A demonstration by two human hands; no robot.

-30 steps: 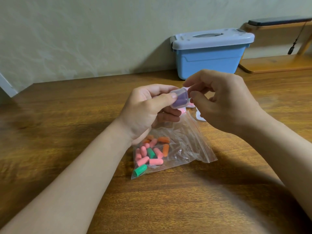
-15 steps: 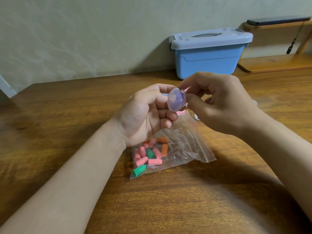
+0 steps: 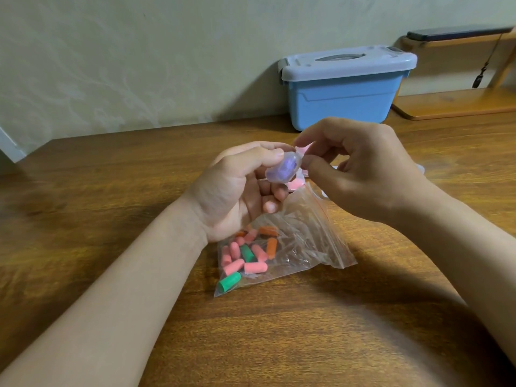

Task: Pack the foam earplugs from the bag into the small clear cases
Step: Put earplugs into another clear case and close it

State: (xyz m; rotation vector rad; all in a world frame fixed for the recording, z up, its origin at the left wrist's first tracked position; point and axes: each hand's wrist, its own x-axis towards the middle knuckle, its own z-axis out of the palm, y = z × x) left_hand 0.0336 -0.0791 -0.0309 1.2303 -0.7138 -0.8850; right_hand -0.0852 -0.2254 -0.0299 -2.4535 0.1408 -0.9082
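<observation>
The work surface is a wooden table (image 3: 111, 219). A blue storage box (image 3: 343, 104) with a grey lid stands at its far edge against the wall, well apart from the work. The bag (image 3: 307, 241) — clear, zip-top — lies on the table below both hands. Pink, orange and green foam earplugs (image 3: 245, 258) are gathered in its near corner.

The left hand (image 3: 237, 191) is raised above the bag, thumb on top and fingers curled beneath, gripping the small clear case (image 3: 282, 170). The right hand (image 3: 363, 169) meets it from the opposite side: thumb and forefinger pinch the case at its right edge, the other fingers loosely curled. Purple foam shows through the case wall. Whether the lid is fully latched cannot be told from this view.

Judged step: closing the loaded case. Recommended practice:

1. Hold the case by its body with the left hand, leaving the seam free.
2. Check that no foam stands above the rim. Foam springs back and is likely to hold the lid ajar — press it down first.
3. Squeeze evenly at the rim with the right thumb and forefinger until the lid seats.
4. Work above the bag, so a dropped earplug lands close by.

Many earplugs lie in the bag, so the task is judged partway done at most.
</observation>
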